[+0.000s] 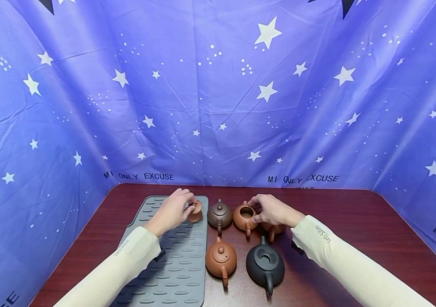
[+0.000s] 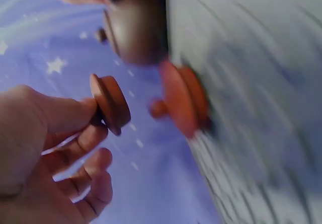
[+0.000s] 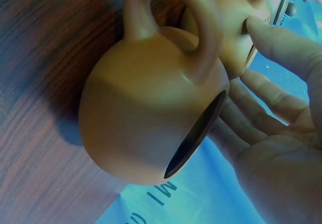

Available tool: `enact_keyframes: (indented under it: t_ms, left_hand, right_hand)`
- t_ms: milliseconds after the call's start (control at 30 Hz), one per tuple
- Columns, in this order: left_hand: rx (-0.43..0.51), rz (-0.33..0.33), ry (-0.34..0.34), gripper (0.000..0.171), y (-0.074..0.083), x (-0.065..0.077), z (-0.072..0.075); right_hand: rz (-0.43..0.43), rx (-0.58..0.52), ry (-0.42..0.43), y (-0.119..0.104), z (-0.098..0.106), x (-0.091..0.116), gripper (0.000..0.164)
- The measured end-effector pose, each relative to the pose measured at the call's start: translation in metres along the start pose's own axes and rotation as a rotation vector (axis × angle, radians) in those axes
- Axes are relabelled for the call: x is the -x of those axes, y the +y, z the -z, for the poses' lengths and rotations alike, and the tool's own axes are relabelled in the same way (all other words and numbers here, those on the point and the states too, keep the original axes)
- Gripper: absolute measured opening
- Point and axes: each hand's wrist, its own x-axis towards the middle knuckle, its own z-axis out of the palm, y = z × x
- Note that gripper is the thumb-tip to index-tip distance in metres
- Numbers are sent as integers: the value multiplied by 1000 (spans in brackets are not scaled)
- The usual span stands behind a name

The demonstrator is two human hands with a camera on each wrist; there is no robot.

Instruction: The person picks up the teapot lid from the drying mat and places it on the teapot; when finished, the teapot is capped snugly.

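Between thumb and fingers, my left hand [image 1: 173, 209] pinches a reddish-brown clay teapot lid [image 2: 113, 103] by its top. The held lid is over the grey mat [image 1: 175, 264]. A second clay lid [image 2: 188, 100], knob up, lies on the mat just below it. On the right, my right hand [image 1: 273, 209] grips a lidless orange-brown teapot [image 1: 241, 219], thumb and fingers at either side of its round opening. Beneath that hand sits another lidless clay teapot [image 3: 141, 108]; its dark opening shows in the right wrist view, while the hand partly hides it in the head view.
A dark brown lidded teapot [image 1: 219, 215] stands between the mat and the gripped teapot. Nearer are an orange lidded teapot [image 1: 220, 260] and a black lidded teapot [image 1: 265, 264]. The dark red table [image 1: 336, 221] meets a starry blue cloth [image 1: 218, 85] around it.
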Motion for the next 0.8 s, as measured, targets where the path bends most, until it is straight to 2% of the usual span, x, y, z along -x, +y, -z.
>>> enact_keyframes:
  t_ms: [167,333,467,567,800]
  left_hand:
    - [49,-149,20,12,26,-28,-10]
    - [65,-225,-9,9,53,-54,-22]
    - [45,-255,-63,8,71,-69,-30]
    - [25,-249,-107,7,79,-75,-35]
    - [-3,-240,-161,8,85,-84,-49]
  right_hand:
    - [-4,14,-2,-1,1,1,44]
    - [-1,26,-7,-1,3,1,43]
    - [11,19,-12,-1,2,0,42]
    - [30,11,-16,-1,2,0,40]
    - [4,13,-15,4,2,0,44]
